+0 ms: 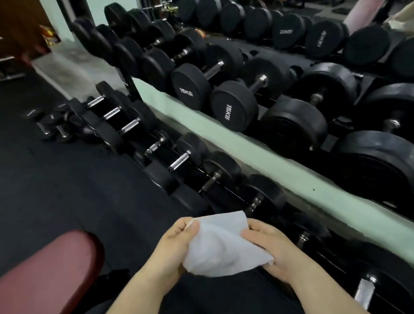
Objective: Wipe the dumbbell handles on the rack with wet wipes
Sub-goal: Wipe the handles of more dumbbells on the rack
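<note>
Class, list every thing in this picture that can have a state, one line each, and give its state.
wet wipe: opened out, held between both hands, touching no dumbbell.
left hand: pinches the wipe's left edge.
right hand: grips the wipe's right edge.
upper-tier dumbbells: resting on the rack, untouched.
lower-tier dumbbells: resting on the rack, handles untouched.
small dumbbells: lying on the floor, off the rack.

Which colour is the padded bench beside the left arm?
Dark red, maroon: the padded bench, seen in the head view.
</note>
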